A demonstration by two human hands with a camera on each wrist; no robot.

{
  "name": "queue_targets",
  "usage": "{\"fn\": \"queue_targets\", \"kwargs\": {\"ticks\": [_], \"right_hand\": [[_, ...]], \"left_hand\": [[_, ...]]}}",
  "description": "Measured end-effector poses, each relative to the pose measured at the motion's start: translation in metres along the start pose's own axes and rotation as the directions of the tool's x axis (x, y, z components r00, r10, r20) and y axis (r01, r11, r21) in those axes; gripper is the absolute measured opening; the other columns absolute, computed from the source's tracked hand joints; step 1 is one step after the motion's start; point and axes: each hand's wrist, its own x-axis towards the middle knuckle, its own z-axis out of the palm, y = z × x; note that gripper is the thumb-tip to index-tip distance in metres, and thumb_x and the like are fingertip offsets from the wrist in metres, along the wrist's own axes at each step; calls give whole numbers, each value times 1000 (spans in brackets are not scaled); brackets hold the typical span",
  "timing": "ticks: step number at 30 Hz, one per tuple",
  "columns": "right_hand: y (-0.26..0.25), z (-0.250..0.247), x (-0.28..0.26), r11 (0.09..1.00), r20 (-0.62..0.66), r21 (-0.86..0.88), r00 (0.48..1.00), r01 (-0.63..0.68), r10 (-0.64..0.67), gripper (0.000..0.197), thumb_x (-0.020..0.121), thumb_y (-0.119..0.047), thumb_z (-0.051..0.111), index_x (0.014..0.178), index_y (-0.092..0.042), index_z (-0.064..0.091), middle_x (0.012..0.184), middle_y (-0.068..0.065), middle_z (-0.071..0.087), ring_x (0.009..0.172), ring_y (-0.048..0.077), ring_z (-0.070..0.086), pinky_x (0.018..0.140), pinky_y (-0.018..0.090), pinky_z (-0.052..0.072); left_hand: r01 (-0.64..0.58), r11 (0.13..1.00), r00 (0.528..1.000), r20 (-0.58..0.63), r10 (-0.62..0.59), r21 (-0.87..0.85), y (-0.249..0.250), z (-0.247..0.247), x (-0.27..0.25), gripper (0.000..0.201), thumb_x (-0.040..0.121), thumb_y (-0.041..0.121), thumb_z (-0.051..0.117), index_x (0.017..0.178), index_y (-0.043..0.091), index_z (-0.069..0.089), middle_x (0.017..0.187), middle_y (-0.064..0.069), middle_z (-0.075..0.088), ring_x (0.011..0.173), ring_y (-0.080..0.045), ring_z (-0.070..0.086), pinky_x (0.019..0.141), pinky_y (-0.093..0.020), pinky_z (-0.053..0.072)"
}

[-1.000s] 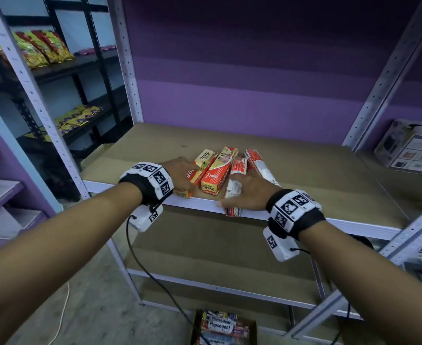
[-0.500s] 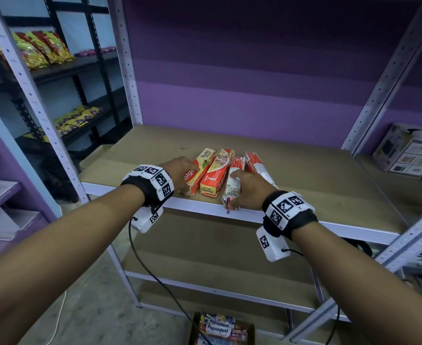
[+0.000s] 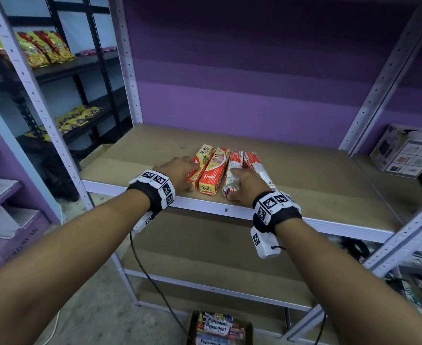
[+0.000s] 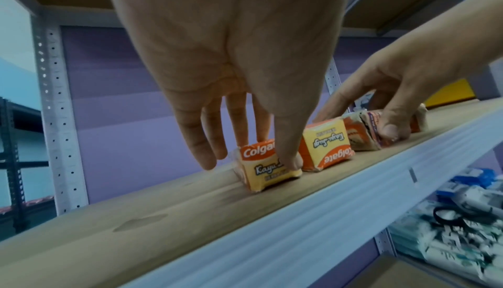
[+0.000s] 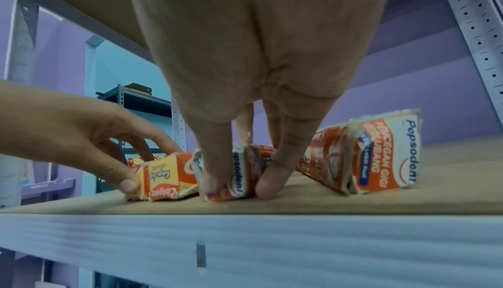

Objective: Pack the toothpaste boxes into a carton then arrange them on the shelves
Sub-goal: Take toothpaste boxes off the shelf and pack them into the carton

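My left hand (image 3: 177, 170) is on the leftmost Colgate box (image 4: 261, 163), thumb pressed on its near end and fingers (image 4: 209, 138) reaching down along its far side, so I am grasping it. My right hand (image 3: 244, 183) pinches a Pepsodent box (image 5: 239, 176), thumb on one side of its near end and a finger on the other.

4 boxes lie side by side near the front edge of the shelf (image 3: 304, 175), their long sides running back toward the purple wall. From the left: the Colgate box I hold, a 2nd Colgate box (image 3: 213, 170) just beside it, then the Pepsodent box in my right hand, then a 2nd Pepsodent box (image 5: 381, 155) on the far right, a small gap away from my fingers in the right wrist view. All 4 rest flat on the board.

On the floor below the shelves sits the carton (image 3: 192, 327), with more Pepsodent boxes (image 3: 216, 328) stacked inside it. A printed box (image 3: 404, 153) stands on the next shelf to the right. The dark rack (image 3: 90, 63) to the left carries snack packets (image 3: 43, 48) on 2 levels.
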Motion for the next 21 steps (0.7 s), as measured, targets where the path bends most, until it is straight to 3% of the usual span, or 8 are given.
{"fn": "queue_targets", "kwargs": {"ticks": [6, 10, 12, 14, 18, 21], "right_hand": [[6, -4, -14, 998, 0, 2, 998, 59, -59, 88, 74, -25, 84, 148, -17, 37, 146, 10, 42, 133, 25, 42, 108, 34, 38], [12, -14, -28, 997, 8, -1, 997, 75, -75, 82, 74, -25, 85, 144, -18, 42, 144, 9, 43, 130, 25, 44, 106, 32, 37], [15, -20, -35, 996, 25, -6, 995, 95, -94, 75, 75, -25, 84, 140, -19, 47, 139, 8, 46, 126, 25, 47, 103, 32, 39], [20, -24, -43, 990, 47, -14, 989, 139, -138, 65, 77, -27, 83, 134, -22, 53, 132, 5, 51, 121, 21, 50, 99, 29, 40], [28, -25, -57, 981, 77, -10, 979, 191, -190, 52, 77, -27, 83, 124, -23, 61, 115, -2, 59, 102, 15, 57, 88, 24, 43], [33, -22, -66, 981, 126, -8, 973, 194, -192, 48, 75, -25, 84, 119, -25, 64, 111, -4, 63, 84, 7, 55, 83, 23, 45]], "left_hand": [[-67, 997, 998, -17, 68, 33, 9, -10, -15, 52, 85, 47, 69, 132, 27, 57, 133, -1, 54, 118, -23, 53, 97, -45, 49], [-137, 990, 990, -25, 138, 39, 18, -12, -26, 44, 87, 47, 67, 124, 23, 62, 124, -1, 58, 113, -22, 55, 92, -42, 51], [-150, 987, 988, -17, 152, 64, 23, -11, -32, 42, 88, 48, 65, 122, 24, 61, 122, 1, 57, 114, -21, 54, 90, -47, 51], [-157, 986, 987, -8, 158, 54, 28, -8, -39, 42, 88, 50, 64, 122, 26, 60, 122, 4, 56, 114, -19, 53, 92, -50, 50], [-253, 967, 967, -3, 253, -5, 33, 1, -51, 42, 89, 47, 65, 122, 20, 62, 119, 2, 57, 108, -19, 56, 90, -36, 48], [-272, 962, 962, 14, 273, -23, 36, 13, -60, 44, 90, 49, 63, 122, 20, 62, 120, 1, 57, 109, -18, 56, 92, -36, 48]]}}
